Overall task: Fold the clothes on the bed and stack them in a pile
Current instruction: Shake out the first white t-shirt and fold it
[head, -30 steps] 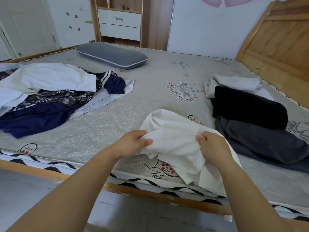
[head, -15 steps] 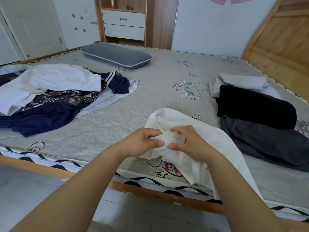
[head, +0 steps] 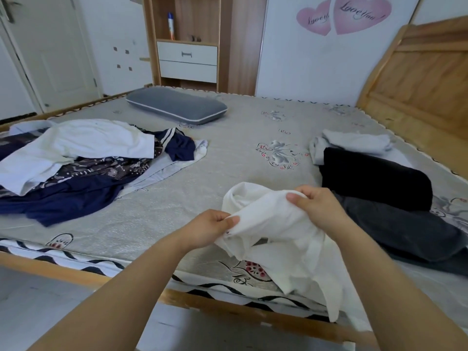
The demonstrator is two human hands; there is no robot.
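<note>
Both hands on the white shirt point(head: 273, 224), over the near edge of the bed point(head: 152, 219). My left hand point(head: 210, 228) pinches a bunched edge between thumb and curled fingers; my right hand point(head: 319, 209) grips the fabric higher and further back, fingers curled over the top. The stretch of cloth between them runs low-left to high-right, and the rest hangs down past the bed's near rail to my right. Shirt is crumpled, so I can't tell collar from hem yet. Folded dark clothes point(head: 374, 178) lie just right of my right hand, so that hand is nearer the stack. The unfolded heap point(head: 76, 158) sits well off to the left. Next, I reckon: spread the shirt flat in the bare patch straight ahead.
</note>
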